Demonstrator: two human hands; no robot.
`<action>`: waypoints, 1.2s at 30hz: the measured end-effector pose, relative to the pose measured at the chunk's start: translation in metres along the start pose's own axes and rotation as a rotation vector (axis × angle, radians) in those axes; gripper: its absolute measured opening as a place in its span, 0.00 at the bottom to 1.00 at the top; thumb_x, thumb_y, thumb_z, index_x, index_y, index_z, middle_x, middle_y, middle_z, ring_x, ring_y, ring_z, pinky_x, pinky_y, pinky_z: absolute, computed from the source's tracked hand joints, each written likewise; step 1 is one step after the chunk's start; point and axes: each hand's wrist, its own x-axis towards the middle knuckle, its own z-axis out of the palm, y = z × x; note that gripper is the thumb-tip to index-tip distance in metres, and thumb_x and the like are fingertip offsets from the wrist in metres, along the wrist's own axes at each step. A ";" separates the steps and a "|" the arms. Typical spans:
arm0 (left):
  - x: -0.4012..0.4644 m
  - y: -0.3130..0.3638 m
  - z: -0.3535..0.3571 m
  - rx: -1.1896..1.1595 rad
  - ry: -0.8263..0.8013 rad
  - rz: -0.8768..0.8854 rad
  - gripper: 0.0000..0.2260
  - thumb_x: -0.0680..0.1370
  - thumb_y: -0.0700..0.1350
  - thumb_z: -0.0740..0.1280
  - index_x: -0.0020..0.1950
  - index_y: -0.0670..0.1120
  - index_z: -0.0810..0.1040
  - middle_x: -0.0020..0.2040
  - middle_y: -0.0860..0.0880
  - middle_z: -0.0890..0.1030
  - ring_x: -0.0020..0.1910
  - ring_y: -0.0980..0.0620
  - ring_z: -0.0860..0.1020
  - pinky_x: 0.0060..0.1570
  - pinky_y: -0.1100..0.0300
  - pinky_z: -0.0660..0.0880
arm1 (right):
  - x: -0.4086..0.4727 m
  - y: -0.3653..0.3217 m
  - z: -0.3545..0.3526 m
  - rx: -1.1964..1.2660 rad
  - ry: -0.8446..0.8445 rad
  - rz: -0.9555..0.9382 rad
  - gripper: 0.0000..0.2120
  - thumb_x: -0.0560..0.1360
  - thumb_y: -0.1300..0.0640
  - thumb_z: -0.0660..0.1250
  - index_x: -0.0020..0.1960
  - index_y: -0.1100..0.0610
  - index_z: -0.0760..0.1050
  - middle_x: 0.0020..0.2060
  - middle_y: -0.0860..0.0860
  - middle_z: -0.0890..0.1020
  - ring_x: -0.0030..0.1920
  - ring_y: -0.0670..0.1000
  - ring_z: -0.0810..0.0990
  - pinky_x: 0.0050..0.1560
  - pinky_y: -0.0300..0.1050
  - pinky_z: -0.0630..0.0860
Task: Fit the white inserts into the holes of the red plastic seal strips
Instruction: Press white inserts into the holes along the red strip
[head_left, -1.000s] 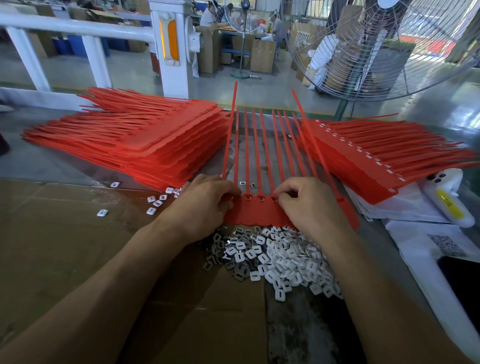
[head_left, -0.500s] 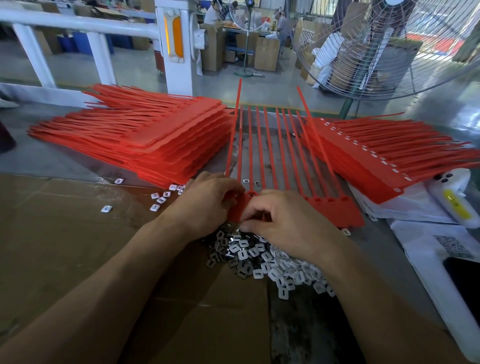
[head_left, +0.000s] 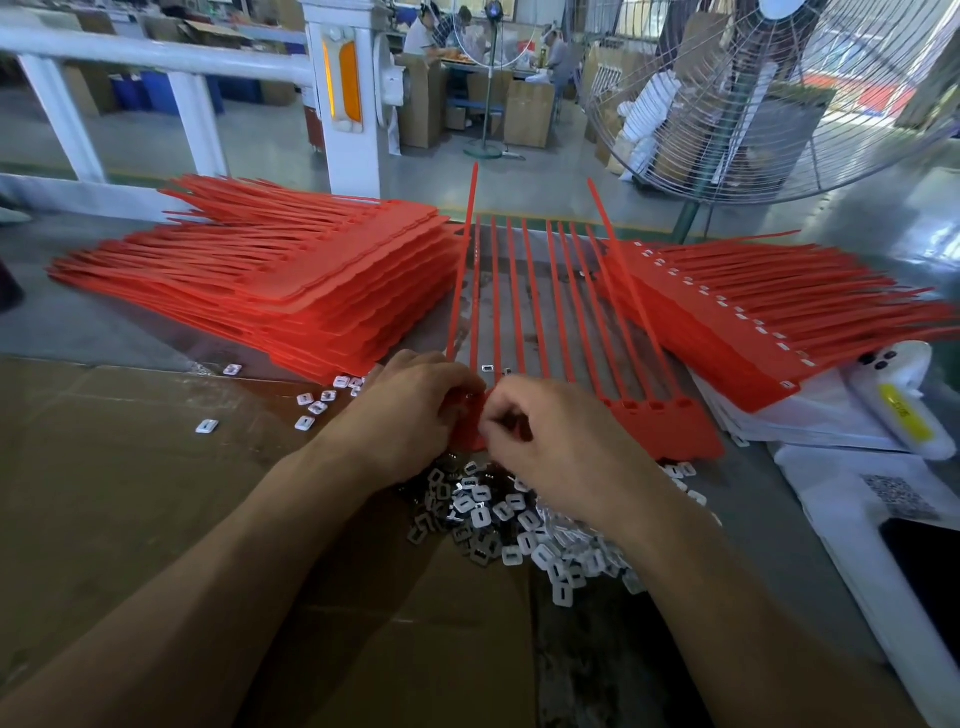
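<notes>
With our left hand (head_left: 410, 410) gripping the left end of the red seal strip sheet (head_left: 660, 428) flat on the table, we'd keep our right hand (head_left: 550, 436) pinched low and square, feeding from the white inserts (head_left: 524, 525) heaped just below.

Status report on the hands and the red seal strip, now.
Left hand and right hand both pinching the left end of the flat red plastic seal strip. Pile of small white square inserts just below. Nothing in the way.
</notes>
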 end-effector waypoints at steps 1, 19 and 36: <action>0.000 -0.001 0.000 -0.001 0.002 0.000 0.15 0.81 0.44 0.66 0.67 0.56 0.78 0.62 0.55 0.77 0.64 0.49 0.70 0.68 0.43 0.66 | 0.000 0.001 -0.001 0.037 0.035 0.026 0.02 0.81 0.54 0.70 0.49 0.49 0.79 0.41 0.42 0.82 0.39 0.40 0.81 0.39 0.35 0.78; 0.000 -0.002 0.001 -0.015 -0.002 -0.006 0.15 0.82 0.46 0.66 0.68 0.57 0.77 0.65 0.56 0.76 0.67 0.51 0.68 0.70 0.43 0.65 | 0.009 0.067 -0.023 0.138 0.239 0.467 0.05 0.79 0.51 0.72 0.44 0.46 0.83 0.39 0.36 0.80 0.41 0.35 0.77 0.38 0.32 0.66; -0.001 -0.001 0.001 -0.014 0.002 -0.010 0.15 0.82 0.47 0.66 0.68 0.57 0.77 0.65 0.56 0.76 0.67 0.51 0.68 0.70 0.44 0.66 | 0.014 0.064 -0.015 0.023 0.286 0.483 0.08 0.76 0.54 0.75 0.39 0.48 0.82 0.33 0.40 0.81 0.34 0.42 0.80 0.32 0.37 0.71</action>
